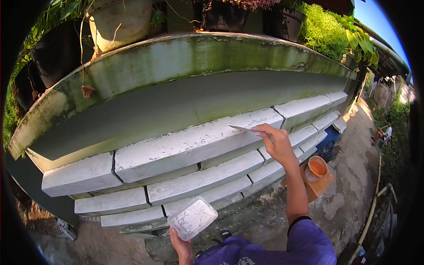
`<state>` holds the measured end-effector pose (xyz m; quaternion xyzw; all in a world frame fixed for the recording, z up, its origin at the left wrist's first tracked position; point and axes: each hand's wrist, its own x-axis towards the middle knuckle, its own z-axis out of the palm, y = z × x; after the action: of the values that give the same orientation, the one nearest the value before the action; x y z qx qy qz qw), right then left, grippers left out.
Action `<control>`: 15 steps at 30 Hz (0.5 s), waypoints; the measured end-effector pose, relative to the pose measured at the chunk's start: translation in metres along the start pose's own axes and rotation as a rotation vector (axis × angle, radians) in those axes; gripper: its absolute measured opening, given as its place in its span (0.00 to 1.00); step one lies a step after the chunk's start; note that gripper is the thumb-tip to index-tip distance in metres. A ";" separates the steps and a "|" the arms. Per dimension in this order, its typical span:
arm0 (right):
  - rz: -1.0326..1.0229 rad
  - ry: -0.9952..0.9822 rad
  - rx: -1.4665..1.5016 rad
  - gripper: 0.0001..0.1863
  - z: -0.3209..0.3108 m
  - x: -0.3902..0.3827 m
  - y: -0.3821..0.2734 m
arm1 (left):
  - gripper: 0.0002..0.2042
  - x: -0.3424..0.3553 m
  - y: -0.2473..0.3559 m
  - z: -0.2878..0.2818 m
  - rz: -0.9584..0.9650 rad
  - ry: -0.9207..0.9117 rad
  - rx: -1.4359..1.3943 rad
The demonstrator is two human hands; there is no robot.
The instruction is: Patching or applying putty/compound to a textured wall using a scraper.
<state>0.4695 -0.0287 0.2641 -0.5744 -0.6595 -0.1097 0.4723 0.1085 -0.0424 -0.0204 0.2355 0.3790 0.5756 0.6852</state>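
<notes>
My right hand [278, 143] grips a putty knife [240, 128], its thin flat blade pointing left just over the top step-like white block [190, 148]. Whether the blade touches the surface I cannot tell. That block's upper face is white with scattered grey patches. Lower down, my left hand [180, 246] holds a pale rectangular tray [203, 228] by its near left corner. White paste is smeared across the inside of the tray. Dark vertical gaps separate the top block from its neighbours on either side.
Overhead, a mossy concrete ledge [176, 57] juts out with potted plants on it, including a white pot [119, 24]. An orange bucket [317, 167] stands on a brown board [321, 185] at right. Farther off, a person [386, 134] sits beside the path.
</notes>
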 end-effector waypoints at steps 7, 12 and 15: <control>-0.032 -0.062 -0.036 0.16 -0.003 0.004 0.002 | 0.25 -0.001 0.002 0.005 0.005 -0.007 0.011; -0.044 -0.078 -0.035 0.18 -0.008 0.003 0.011 | 0.26 -0.003 0.003 0.000 -0.037 0.002 0.052; -0.036 -0.074 -0.037 0.18 -0.011 0.001 0.015 | 0.26 -0.003 0.000 -0.001 -0.032 0.005 0.049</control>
<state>0.4882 -0.0304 0.2647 -0.5747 -0.6848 -0.1092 0.4346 0.1073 -0.0455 -0.0204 0.2445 0.3984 0.5558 0.6874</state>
